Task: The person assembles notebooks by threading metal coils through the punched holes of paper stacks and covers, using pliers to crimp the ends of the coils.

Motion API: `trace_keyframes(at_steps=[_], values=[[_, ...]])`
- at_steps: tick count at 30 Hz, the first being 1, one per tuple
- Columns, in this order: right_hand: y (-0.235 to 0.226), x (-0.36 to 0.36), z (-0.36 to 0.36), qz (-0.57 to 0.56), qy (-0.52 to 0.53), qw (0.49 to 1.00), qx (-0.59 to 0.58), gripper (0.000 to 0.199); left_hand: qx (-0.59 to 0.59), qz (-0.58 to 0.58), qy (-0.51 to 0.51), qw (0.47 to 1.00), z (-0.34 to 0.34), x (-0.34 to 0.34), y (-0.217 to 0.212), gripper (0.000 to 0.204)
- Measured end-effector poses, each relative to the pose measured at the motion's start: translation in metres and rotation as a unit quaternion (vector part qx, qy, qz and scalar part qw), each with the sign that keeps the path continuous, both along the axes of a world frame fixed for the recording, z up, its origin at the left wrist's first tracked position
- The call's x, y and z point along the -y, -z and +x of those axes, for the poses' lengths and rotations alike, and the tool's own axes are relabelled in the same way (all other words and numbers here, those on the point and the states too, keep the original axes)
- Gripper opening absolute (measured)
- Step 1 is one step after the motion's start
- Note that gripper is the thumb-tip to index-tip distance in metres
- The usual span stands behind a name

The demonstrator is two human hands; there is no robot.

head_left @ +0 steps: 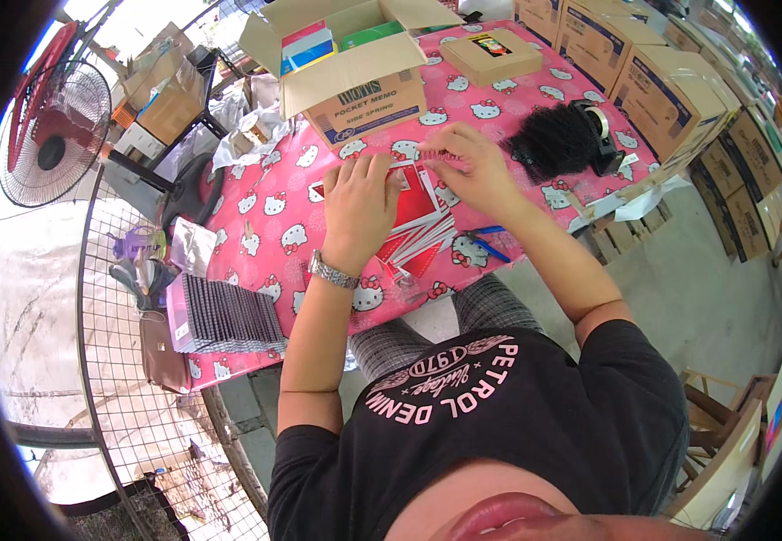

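My left hand (359, 203) lies flat on a red-covered notepad (416, 200) and presses it onto the pink patterned tablecloth (274, 221). A metal watch is on that wrist. My right hand (472, 167) pinches a thin spiral wire binding (436, 155) along the pad's far edge. Under the pad lies a fanned stack of more red and white pads (423, 248). A blue-handled tool (486, 243) rests just right of the stack.
An open cardboard box (355, 63) with coloured pads stands behind my hands. A small flat box (492, 54), a black pile of bindings (553, 140) and a tape dispenser (600, 131) lie to the right. Stacked cartons (671, 90) line the right. A row of dark pads (229, 311) and a fan (48, 126) are left.
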State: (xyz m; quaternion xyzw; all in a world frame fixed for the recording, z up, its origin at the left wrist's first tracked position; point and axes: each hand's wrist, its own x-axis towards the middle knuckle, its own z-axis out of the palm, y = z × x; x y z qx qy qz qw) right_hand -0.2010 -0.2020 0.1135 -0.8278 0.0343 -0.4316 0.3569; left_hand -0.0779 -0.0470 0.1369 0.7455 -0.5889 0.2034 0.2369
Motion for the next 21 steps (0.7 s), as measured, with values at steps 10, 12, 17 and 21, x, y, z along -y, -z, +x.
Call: trace_keyframes(at_steps=[10, 12, 17, 21], values=[[-0.001, -0.001, 0.001, -0.087, 0.016, 0.995, 0.041, 0.026, -0.017, 0.011, 0.009, 1.0, -0.004, 0.003, -0.004, 0.018], [0.003, 0.004, -0.003, -0.102, -0.016, 0.994, 0.037, 0.027, -0.018, -0.002, 0.017, 1.0, -0.006, 0.003, -0.002, 0.018], [-0.002, 0.003, -0.007, -0.163, -0.024, 0.985, 0.059, 0.027, -0.009, -0.008, 0.018, 1.0, -0.008, 0.0, -0.002, 0.017], [-0.021, -0.007, -0.02, 0.118, -0.105, 0.974, -0.162, 0.029, -0.009, -0.006, 0.013, 1.0, -0.012, 0.0, -0.003, 0.022]])
